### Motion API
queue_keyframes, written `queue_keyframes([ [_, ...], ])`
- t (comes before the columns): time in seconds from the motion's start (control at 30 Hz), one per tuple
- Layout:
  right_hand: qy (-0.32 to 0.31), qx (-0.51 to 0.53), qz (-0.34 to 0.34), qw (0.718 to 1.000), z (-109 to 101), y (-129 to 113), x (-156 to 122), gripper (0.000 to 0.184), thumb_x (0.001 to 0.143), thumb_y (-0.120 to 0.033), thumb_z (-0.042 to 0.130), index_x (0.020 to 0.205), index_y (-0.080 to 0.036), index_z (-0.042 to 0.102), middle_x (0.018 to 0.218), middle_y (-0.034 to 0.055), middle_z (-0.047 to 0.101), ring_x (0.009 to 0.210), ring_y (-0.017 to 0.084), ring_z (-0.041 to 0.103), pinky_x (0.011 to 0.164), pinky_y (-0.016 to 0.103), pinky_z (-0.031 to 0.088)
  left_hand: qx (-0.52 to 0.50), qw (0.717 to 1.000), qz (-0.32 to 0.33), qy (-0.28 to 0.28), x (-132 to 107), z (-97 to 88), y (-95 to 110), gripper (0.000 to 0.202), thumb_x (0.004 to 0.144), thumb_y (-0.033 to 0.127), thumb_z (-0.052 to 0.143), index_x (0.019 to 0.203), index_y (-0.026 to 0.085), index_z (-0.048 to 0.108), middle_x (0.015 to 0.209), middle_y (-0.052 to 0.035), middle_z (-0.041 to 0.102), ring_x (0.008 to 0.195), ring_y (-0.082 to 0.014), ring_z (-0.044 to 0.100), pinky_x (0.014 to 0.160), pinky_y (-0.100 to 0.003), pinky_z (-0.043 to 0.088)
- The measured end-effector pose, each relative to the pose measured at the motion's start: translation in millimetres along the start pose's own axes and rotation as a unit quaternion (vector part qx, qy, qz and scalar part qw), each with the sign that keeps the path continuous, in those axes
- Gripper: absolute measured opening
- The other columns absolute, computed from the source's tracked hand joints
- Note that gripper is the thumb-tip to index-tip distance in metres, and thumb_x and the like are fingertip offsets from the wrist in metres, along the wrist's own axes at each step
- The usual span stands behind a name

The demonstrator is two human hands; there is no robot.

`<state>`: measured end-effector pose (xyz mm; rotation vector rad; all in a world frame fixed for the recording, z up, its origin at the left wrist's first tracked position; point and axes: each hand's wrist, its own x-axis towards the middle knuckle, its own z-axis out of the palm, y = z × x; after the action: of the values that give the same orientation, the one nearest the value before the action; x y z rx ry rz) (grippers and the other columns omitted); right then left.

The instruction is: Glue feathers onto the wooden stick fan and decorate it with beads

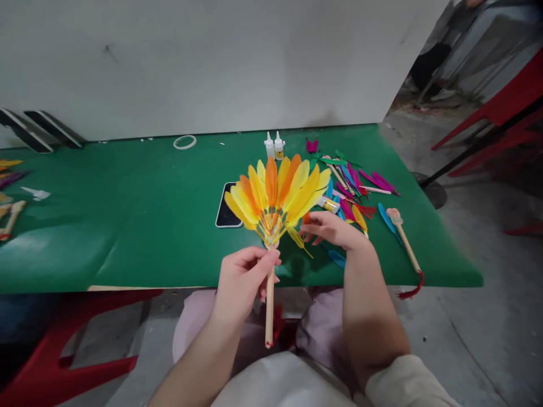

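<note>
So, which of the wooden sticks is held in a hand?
The stick of the yellow-orange feather fan: the left hand grips it upright. The tasselled stick at the right lies flat on the green table, untouched.

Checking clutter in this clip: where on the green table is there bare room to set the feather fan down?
Widest bare patch: green cover between the left-edge feathers and the phone, in front of the white ring. Crowded right of the fan: loose feathers, glue bottles, tasselled stick.
</note>
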<state>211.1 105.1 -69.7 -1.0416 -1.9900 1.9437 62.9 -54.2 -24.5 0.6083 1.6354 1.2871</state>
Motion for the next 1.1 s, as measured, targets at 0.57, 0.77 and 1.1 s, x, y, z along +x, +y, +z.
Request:
queue_keyframes([
  [0.57,0.202,0.048,-0.004,0.978,-12.2,4.5,3.2,0.014,0.081,-0.032,0.052,0.080,-0.019,0.052,0.078,0.0043,0.065,0.063,0.011,0.064,0.045,0.017,0.048,0.539,0.823,0.172,0.057,73.6,11.2,-51.5,0.038,0.083,0.042,0.042,0.063,0.017,0.063,0.064,-0.0083,0.066,0.061,-0.0180,0.059,0.054,-0.025,0.030],
  [0.77,0.188,0.101,-0.032,0.976,-8.2,1.8,5.6,0.019,0.074,-0.036,0.061,0.074,-0.017,0.057,0.071,0.0040,0.066,0.063,0.012,0.064,0.048,0.019,0.050,0.583,0.793,0.173,0.040,75.4,13.5,-44.6,0.041,0.083,0.047,0.043,0.064,0.018,0.065,0.063,-0.0097,0.065,0.058,-0.0204,0.058,0.052,-0.026,0.028],
  [1.1,0.028,-0.001,-0.046,0.999,15.3,-8.4,7.6,0.021,0.077,-0.037,0.056,0.073,-0.018,0.063,0.066,0.0006,0.065,0.058,0.011,0.059,0.053,0.021,0.046,0.176,0.958,0.166,-0.152,93.0,18.3,-5.7,0.034,0.076,0.045,0.055,0.094,0.018,0.067,0.074,-0.0035,0.064,0.059,-0.0127,0.056,0.047,-0.020,0.040],
])
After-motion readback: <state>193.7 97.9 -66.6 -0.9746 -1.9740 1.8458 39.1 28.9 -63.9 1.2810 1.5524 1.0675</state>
